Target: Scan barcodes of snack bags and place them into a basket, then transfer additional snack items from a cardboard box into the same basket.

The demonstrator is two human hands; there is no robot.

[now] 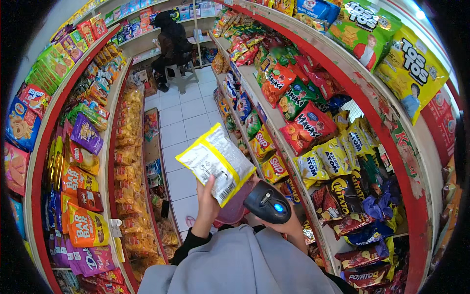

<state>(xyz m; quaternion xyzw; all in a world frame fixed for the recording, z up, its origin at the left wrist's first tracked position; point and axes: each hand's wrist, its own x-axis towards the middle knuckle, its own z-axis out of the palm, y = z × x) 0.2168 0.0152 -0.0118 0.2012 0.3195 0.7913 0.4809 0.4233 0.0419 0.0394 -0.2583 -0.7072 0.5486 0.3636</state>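
Observation:
My left hand (206, 202) grips the lower edge of a yellow and silver snack bag (220, 161), thumb on its face. The bag's back is turned up, with a printed barcode near its bottom corner. In my right hand (290, 224) is a black handheld barcode scanner (268, 202), a blue light glowing on its top. The scanner's head is close to the bag's lower right corner; whether they touch I cannot tell. The scanner's body hides most of my right fingers and its handle.
Shelves of packaged snacks rise on both sides, with red-edged boards (371, 110) at right and hanging orange snack packs (128, 165) at left. A white-tiled floor (183, 114) runs between them. Farther along, a person in dark clothes (172, 40) sits on a plastic stool (181, 77).

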